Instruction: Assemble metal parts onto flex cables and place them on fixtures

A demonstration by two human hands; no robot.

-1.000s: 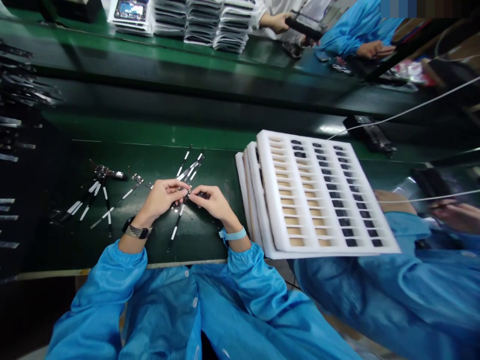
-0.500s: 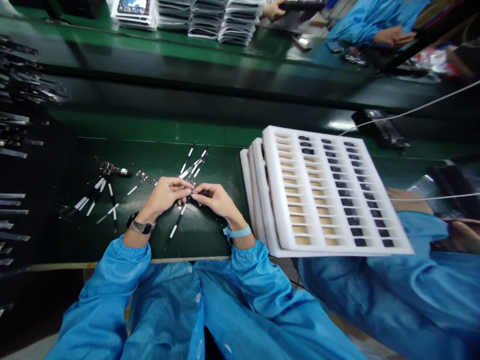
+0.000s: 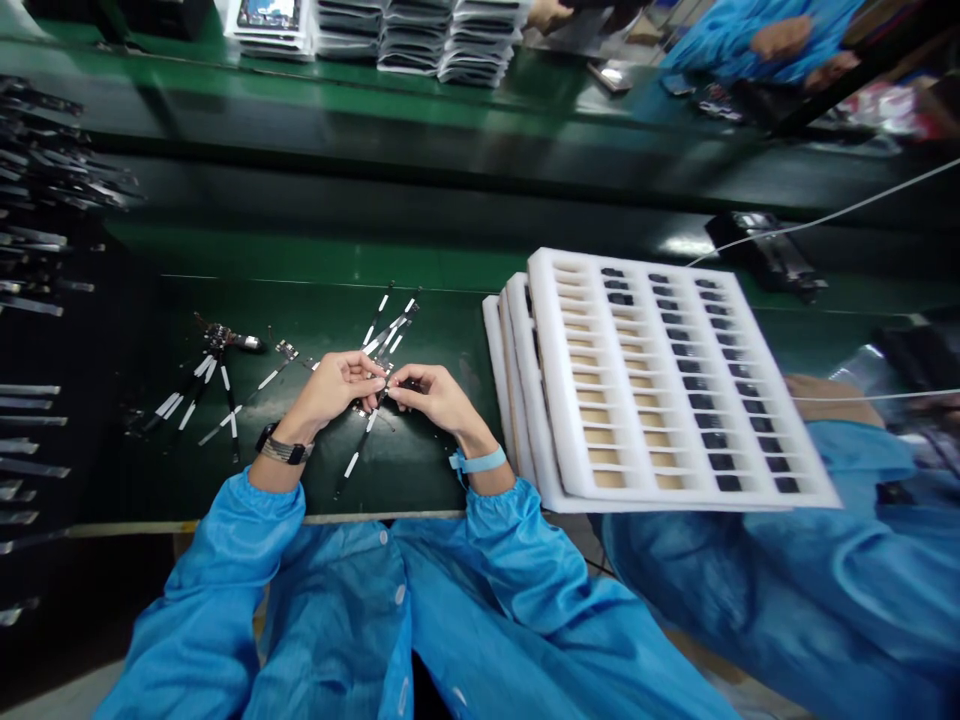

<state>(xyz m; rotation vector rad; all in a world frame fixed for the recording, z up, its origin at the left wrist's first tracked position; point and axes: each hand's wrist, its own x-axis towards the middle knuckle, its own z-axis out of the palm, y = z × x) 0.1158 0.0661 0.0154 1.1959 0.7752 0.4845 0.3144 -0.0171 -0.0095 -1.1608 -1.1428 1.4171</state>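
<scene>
My left hand (image 3: 337,388) and my right hand (image 3: 435,398) meet fingertip to fingertip just above the green bench. Both are closed in a pinch on a small dark end of a flex cable (image 3: 352,462), mostly hidden by the fingers. The cable's black-and-white strip slants down toward the bench's near edge. Beyond my fingers, more flex cables (image 3: 390,328) lie crossed over one another. Left of my hands rest a single flex cable with a small board (image 3: 286,350) and a bundle of flex cables (image 3: 217,338) fanned out with a dark cylindrical piece.
White foam trays (image 3: 555,400) are stacked at right, the top one holding dark parts in some slots. Many strips (image 3: 34,420) hang along a dark rack at left. Stacked sleeves (image 3: 480,40) sit on the shelf. Co-workers' blue sleeves (image 3: 720,50) show beyond and at right.
My fingers have shifted slightly at the pinch, and less dark material shows by the right fingertips. The whole view has drifted a little. Across the bench, a co-worker's hands have moved apart.
</scene>
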